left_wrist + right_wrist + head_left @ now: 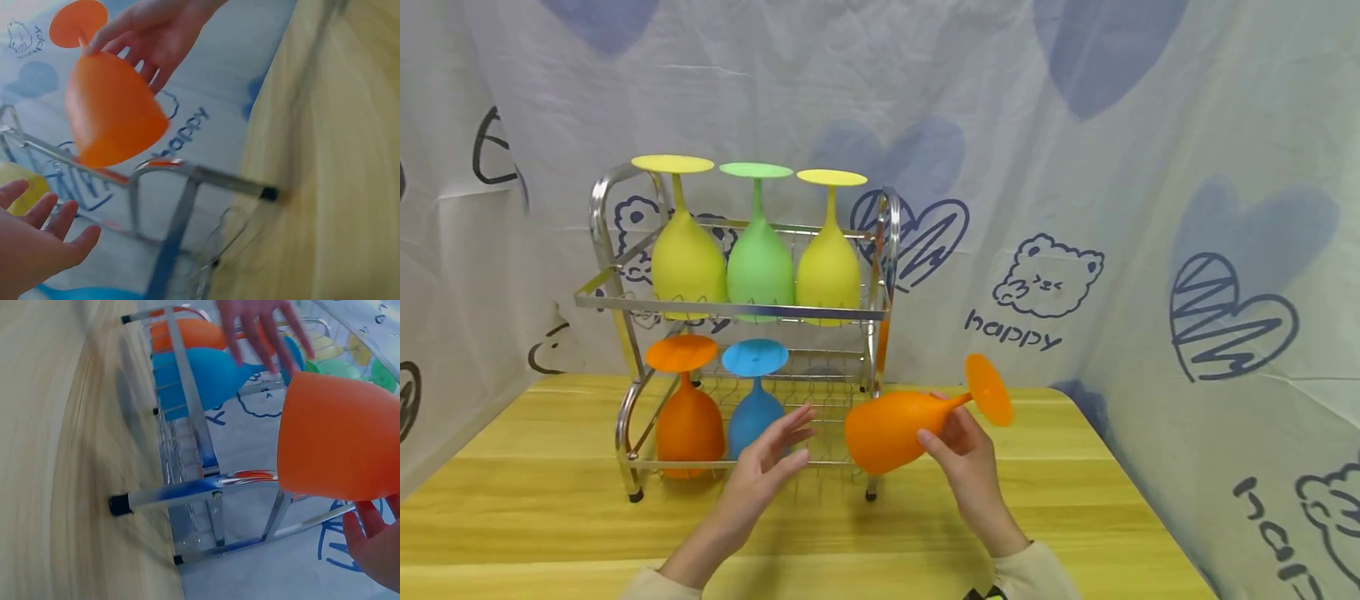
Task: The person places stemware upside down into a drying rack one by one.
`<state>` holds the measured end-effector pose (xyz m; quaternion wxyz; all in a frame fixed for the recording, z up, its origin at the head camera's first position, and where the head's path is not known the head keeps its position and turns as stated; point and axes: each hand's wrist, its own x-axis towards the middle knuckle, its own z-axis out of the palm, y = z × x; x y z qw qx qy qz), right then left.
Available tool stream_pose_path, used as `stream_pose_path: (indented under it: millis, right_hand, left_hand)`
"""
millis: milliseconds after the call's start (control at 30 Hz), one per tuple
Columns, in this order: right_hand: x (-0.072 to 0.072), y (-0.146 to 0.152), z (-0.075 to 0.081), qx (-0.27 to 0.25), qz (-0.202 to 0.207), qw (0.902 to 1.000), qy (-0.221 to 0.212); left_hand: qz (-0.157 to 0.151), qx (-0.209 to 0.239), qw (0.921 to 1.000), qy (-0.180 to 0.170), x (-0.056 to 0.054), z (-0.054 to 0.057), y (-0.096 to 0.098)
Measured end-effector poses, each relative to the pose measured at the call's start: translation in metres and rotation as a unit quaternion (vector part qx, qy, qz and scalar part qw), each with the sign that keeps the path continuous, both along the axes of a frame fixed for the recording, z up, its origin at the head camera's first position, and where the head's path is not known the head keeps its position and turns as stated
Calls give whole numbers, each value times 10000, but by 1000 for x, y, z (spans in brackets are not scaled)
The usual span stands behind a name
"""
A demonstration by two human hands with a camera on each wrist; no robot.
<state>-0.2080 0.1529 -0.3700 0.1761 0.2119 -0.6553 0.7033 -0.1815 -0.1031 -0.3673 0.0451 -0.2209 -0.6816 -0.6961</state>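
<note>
My right hand (962, 462) pinches an orange goblet (891, 429) near the base of its bowl. The goblet is tilted almost on its side, foot up to the right, its mouth toward the rack's lower right. My left hand (767, 458) is held out with fingers extended, apart from the goblet, in front of a blue goblet (754, 417). That blue goblet and another orange goblet (688, 425) stand upside down on the lower tier of the metal rack (730, 310). On the upper tier, two yellow goblets (688, 258) flank a green goblet (760, 267), all inverted.
The rack stands on a wooden table (1045, 508), its lower right section holding no goblet. A white curtain (985, 150) with printed hearts and bears hangs behind and at both sides.
</note>
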Motion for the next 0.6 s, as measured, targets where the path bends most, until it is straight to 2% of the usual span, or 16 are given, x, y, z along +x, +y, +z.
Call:
stream_pose_path:
  millis: [100,167,267,333,400,433,500,600]
  right_hand:
    - [-2,-3,0,463,-19,9975,527]
    - [-3,-5,0,701,-22,9938,861]
    - [-5,-9,1,914,-27,9882,1225]
    - [-4,-10,3,1009,-55,9850,1396]
    - [-1,-12,8,1145,-109,9810,1560]
    - [2,-13,11,1223,-149,9788,1635]
    - [7,-15,17,1349,-205,9765,1670]
    - [15,-18,25,1527,-305,9735,1674]
  left_hand:
    - [445,-162,9962,726,6,4,-11]
    - [770,-258,9878,1325,9,5,-21]
    - [1476,-561,9644,2121,16,6,-40]
    - [2008,-662,9494,2322,20,7,-55]
    - [2614,-735,9383,2142,23,8,-72]
    - [2862,-573,9372,1908,22,9,-81]
    - [3402,-207,9307,1328,18,9,-98]
    - [4090,172,9116,383,7,5,-126]
